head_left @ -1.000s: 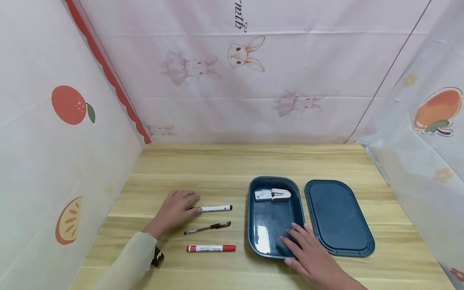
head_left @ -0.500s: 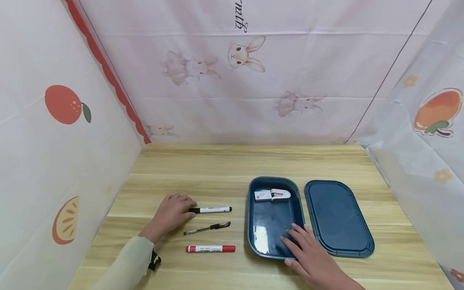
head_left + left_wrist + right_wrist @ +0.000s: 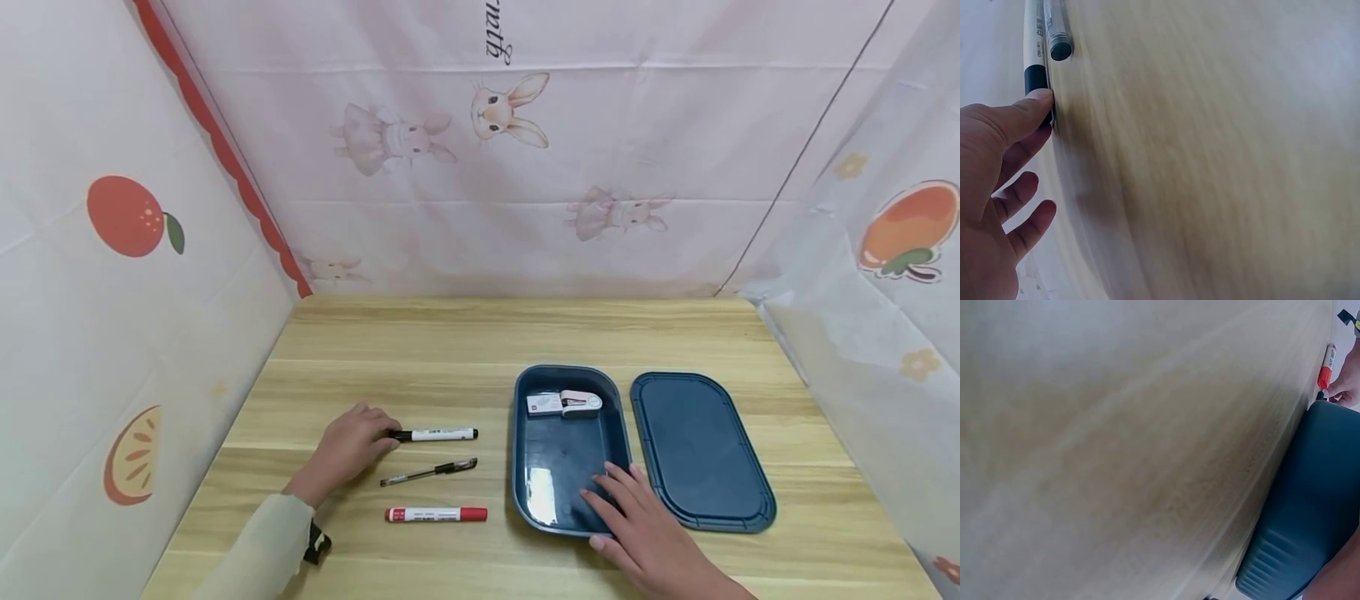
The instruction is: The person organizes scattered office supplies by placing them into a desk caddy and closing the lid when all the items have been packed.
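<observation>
Left hand (image 3: pixel 347 450) flat on table (image 3: pixel 450 350), fingers relaxed and slightly spread, thumb tip touching black cap end of white marker (image 3: pixel 435 434); no pinch visible in wrist view, only thumb (image 3: pixel 1019 115) against cap. Marker lying left-right, left of box, farthest of three pens. Black pen (image 3: pixel 429 472) just nearer, slightly tilted, apart from hand. Red marker (image 3: pixel 437 514) nearest, parallel, untouched. Right hand (image 3: pixel 645 542) palm down, fingers straight and a bit spread, resting over near right rim of box (image 3: pixel 525 450), fingertips on box floor. Box dark blue, open, right of pens. Stapler (image 3: pixel 564 404) white, inside box at far end, apart from hand. Lid (image 3: pixel 701 450) flat on table, touching or just beside right side of box, can't tell which. Right wrist view blurred: box corner (image 3: pixel 1310 506) and red marker (image 3: pixel 1325 369) only
</observation>
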Tool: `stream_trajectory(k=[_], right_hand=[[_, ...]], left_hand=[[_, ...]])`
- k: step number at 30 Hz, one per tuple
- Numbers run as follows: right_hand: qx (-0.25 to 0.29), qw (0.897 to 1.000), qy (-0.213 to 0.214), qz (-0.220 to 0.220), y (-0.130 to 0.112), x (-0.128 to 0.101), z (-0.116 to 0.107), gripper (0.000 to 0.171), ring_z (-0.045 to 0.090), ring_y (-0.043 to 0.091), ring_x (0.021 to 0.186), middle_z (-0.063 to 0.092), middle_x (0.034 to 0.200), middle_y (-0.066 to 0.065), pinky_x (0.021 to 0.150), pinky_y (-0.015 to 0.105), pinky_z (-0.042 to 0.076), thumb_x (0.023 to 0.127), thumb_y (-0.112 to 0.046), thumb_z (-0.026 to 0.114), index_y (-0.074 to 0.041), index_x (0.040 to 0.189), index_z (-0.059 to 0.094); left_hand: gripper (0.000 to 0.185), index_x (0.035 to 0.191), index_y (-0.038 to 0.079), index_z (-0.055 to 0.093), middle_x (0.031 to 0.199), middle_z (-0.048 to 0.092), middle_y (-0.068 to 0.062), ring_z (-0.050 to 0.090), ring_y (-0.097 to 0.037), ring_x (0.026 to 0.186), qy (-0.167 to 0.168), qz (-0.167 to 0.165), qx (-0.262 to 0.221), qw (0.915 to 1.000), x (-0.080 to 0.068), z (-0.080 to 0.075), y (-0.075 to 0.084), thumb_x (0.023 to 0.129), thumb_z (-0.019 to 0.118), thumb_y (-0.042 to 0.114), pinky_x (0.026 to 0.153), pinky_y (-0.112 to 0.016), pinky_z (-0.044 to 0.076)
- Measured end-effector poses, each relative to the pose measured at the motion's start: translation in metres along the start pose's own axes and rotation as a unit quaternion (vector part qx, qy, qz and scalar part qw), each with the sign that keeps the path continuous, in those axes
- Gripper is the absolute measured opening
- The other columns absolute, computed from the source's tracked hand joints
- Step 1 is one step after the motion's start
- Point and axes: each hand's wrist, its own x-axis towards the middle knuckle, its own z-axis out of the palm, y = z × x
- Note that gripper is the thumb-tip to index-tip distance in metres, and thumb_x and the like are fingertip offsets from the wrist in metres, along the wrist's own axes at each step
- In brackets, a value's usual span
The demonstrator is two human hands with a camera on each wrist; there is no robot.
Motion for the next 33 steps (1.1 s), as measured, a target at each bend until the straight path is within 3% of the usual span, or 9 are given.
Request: stream_trajectory(k=[10, 17, 33], right_hand=[[0.011, 1.0, 0.021, -0.011, 0.0, 0.001, -0.001, 0.044, 0.034, 0.025, 0.145, 0.055, 0.145, 0.004, 0.125, 0.03, -0.006, 0.101, -0.042, 0.058, -0.023, 0.141, 0.059], [0.01, 1.0, 0.017, -0.006, 0.0, 0.002, -0.001, 0.045, 0.037, 0.027, 0.145, 0.055, 0.146, 0.004, 0.125, 0.029, -0.007, 0.102, -0.043, 0.056, -0.023, 0.141, 0.059], [0.02, 1.0, 0.004, 0.001, 0.0, 0.0, 0.0, 0.045, 0.035, 0.026, 0.146, 0.054, 0.147, 0.002, 0.125, 0.028, -0.008, 0.102, -0.045, 0.055, -0.025, 0.142, 0.058]], left_hand=[[0.022, 0.109, 0.022, 0.077, 0.108, 0.075, 0.003, 0.055, -0.011, 0.089, 0.026, 0.005, -0.016, 0.9995, 0.0, -0.005, 0.006, 0.088, 0.078, 0.031, 0.076, -0.032, 0.047], [0.023, 0.108, 0.024, 0.077, 0.108, 0.075, 0.005, 0.055, -0.011, 0.09, 0.03, -0.014, -0.03, 0.999, 0.003, -0.003, 0.011, 0.087, 0.078, 0.034, 0.084, -0.038, 0.045], [0.021, 0.109, 0.028, 0.076, 0.116, 0.074, 0.005, 0.063, -0.019, 0.108, 0.052, -0.013, -0.079, 0.9954, 0.02, -0.012, 0.029, 0.088, 0.078, 0.034, 0.099, -0.049, 0.042]])
